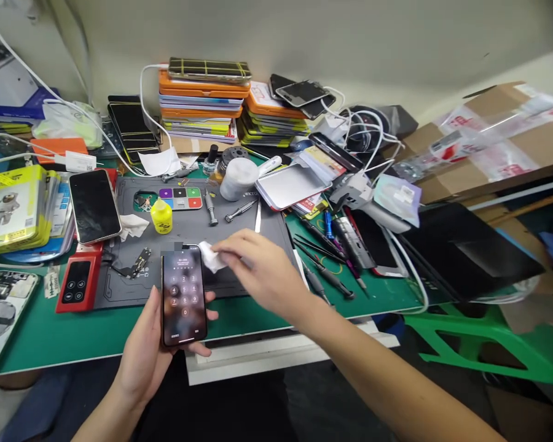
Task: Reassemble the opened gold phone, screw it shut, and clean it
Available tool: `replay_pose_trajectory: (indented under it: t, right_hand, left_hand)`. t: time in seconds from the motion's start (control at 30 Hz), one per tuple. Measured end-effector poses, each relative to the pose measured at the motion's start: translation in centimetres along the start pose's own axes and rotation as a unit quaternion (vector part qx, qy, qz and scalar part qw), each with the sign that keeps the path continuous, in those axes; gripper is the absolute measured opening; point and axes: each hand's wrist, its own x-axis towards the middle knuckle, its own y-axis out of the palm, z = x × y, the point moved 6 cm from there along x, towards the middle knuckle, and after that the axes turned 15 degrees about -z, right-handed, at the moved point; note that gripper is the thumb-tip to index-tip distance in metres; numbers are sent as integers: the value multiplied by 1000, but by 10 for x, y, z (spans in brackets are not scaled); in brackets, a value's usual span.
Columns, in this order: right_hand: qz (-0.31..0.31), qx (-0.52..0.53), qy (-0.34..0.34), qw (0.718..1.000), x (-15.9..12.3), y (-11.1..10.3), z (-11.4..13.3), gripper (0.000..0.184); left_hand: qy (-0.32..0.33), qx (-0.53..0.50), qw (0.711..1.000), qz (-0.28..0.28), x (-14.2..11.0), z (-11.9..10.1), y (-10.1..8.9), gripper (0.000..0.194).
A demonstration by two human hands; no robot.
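Note:
A smartphone (184,307) with its passcode keypad lit lies upright in my left hand (141,350), thumb along its left edge and fingertips wrapped past its right edge. My right hand (253,264) pinches a crumpled white tissue (211,256) close to the phone's upper right corner; I cannot tell whether the tissue touches it. Behind the phone, on the dark grey work mat (239,230), stand a small yellow bottle (161,218) and a white round container (238,179). Left of the phone lies a small black circuit part (141,264).
A red device with a black button panel (78,282) and a propped phone (94,205) stand left. An opened phone (4,313) lies far left. Screwdrivers and tweezers (325,276) crowd the right, before a black laptop-like slab (470,245). Stacked boxes (200,101) line the wall.

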Motion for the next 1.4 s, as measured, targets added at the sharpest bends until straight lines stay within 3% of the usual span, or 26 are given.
replay_pose_trajectory:
  t: [0.13,0.27,0.4,0.47,0.57,0.7,0.87,1.03,1.13,1.3,1.4]
  right_hand:
    - [-40,14,-99,994,-18,15,39,22]
    - [-58,22,-146,987,-26,24,49,21]
    - [-84,54,-24,995,-5,20,34,6]
    - [-70,79,14,994,5,21,34,8]
    - [-27,79,-25,996,14,22,45,10]
    - [-83,31,9,996,17,10,41,10]
    - [3,62,-33,998,3,14,49,7]
    - [-80,61,75,992,10,0,32,10]
    - [-42,71,61,995,8,1,35,9]
    - [-107,61,79,989,12,-7,33,10]
    - [-64,69,29,995,21,1,44,9]
  left_hand:
    - [-3,-2,1000,-11,2,7,4,55]
    - [1,2,1000,-26,2,13,2,50]
    - [-7,-10,999,31,-5,16,10,61]
    - [-5,-14,999,47,-8,16,13,62]
    - [12,-7,999,47,-10,15,16,60]
    - [16,-6,998,57,-15,12,20,68]
    - [30,-27,999,-4,-13,8,13,61]
    - [31,-37,997,56,-15,9,19,65]
    - [28,-42,998,42,-15,10,19,61]
    - [37,-32,997,64,-15,12,25,63]
    - [19,-33,999,27,-14,17,28,55]
